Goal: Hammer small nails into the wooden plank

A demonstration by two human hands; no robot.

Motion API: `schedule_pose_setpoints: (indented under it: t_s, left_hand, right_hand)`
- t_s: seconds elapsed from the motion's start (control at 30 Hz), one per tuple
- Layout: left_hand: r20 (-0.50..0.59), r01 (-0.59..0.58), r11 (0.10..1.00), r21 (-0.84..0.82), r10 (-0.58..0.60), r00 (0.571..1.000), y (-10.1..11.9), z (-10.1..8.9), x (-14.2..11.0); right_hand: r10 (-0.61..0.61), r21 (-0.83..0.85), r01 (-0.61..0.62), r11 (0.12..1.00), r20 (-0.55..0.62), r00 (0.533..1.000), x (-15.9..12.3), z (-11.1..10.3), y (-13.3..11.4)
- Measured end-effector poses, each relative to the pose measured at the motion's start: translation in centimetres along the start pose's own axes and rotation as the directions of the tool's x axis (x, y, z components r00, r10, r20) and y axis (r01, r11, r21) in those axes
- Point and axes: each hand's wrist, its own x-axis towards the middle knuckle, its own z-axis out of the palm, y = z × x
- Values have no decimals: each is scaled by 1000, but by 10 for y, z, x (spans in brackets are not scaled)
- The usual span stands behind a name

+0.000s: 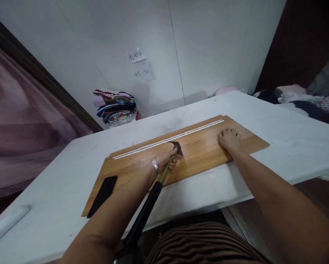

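My left hand (168,160), with a silver bracelet at the wrist, is wrapped around a hammer (145,212) just below its head. The dark metal hammer head (177,147) is just above the wooden board or against it; I cannot tell which. Its black grip slants down toward my body. My right hand (229,139) rests on the right part of the wooden board (200,154), fingers apart and slightly bent. Two thin white strips (170,139) run along the board's far side. A black rectangular piece (102,196) lies at its left end.
The board lies on a white table (57,172). Folded clothes (116,106) are stacked by the back wall. A white tube (7,225) is at the left front. More cloth (299,97) lies at the far right, and a pink curtain (29,121) hangs on the left.
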Motion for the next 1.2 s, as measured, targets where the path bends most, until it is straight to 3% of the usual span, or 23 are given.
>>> schedule_pose_setpoints:
  t_s: [0.17,1.2]
  left_hand:
    - [48,-31,999,-25,33,998,0,-3,2]
    - [2,-17,1000,-11,17,1000,7,6,-4]
  right_hand:
    - [-6,1,6,1000,7,1000,0,0,1]
    - [9,42,-10,999,35,999,5,1,4]
